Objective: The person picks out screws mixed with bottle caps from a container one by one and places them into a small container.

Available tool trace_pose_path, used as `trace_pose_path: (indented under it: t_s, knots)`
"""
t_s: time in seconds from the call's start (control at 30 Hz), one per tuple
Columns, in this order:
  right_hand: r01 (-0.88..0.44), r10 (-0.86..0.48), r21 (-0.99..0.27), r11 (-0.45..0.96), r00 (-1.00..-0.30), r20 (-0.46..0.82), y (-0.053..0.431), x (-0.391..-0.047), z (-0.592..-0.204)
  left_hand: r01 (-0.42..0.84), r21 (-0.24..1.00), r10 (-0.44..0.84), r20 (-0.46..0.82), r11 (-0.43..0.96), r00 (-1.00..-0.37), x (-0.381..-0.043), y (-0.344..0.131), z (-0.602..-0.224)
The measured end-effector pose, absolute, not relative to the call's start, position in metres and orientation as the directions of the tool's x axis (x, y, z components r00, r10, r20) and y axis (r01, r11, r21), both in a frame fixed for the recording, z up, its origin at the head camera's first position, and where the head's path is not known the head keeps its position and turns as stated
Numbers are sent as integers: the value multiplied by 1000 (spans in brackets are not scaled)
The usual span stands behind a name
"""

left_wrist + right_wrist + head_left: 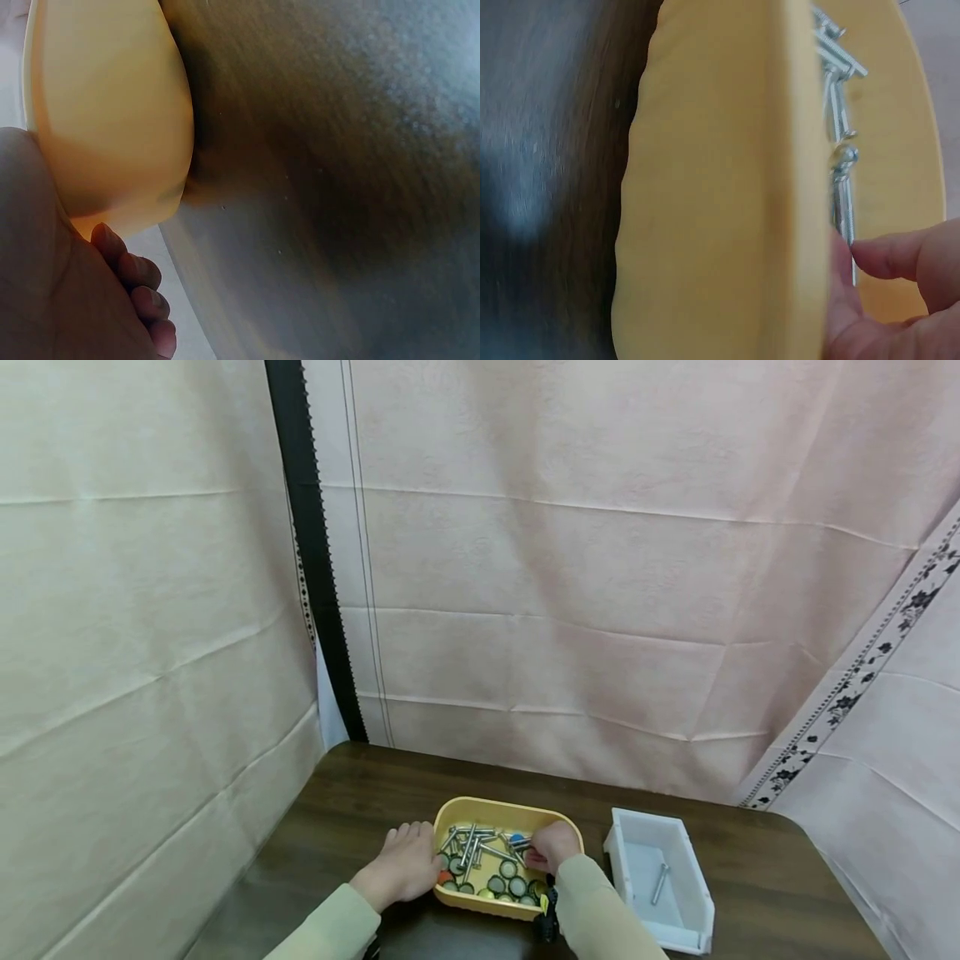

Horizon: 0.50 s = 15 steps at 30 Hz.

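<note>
A yellow plastic basket (pixel 517 814) on the table holds silver bolts (pixel 471 842) and several round, bottle-cap-like discs (pixel 517 886). My left hand (pixel 407 860) rests against the basket's left side, its thumb side at the rim. In the left wrist view its loosely bent fingers (pixel 139 274) lie outside the basket wall. Inside the basket's right end is my right hand (pixel 553 847). The right wrist view shows its thumb and fingers pinching a bolt (pixel 843 196) near one end, partly hidden behind the rim.
To the right of the basket stands a white rectangular bin (pixel 700 893), with one bolt (pixel 660 883) lying inside. Both containers sit on a dark wooden table (pixel 765 877). Pale cloth (pixel 600 568) hangs behind the table and at its sides.
</note>
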State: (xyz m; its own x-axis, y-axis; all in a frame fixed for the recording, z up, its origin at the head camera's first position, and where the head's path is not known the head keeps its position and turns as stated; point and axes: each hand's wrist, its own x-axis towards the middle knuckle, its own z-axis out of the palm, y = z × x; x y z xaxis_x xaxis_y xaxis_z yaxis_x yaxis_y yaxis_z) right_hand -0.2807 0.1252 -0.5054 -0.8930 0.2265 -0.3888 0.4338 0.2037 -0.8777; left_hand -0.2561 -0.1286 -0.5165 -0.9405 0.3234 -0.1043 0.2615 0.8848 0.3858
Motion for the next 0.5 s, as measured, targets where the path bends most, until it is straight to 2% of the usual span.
trace_pose_path:
  t_s: [0.23, 0.5]
  knots:
    - [433, 248, -872, 228, -892, -378, 124, -282, -506, 267, 373, 325, -101, 889, -940, -259, -129, -520]
    - [427, 281, -840, 334, -896, -343, 120, -283, -511, 278, 385, 342, -107, 880, -933, -257, -130, -519]
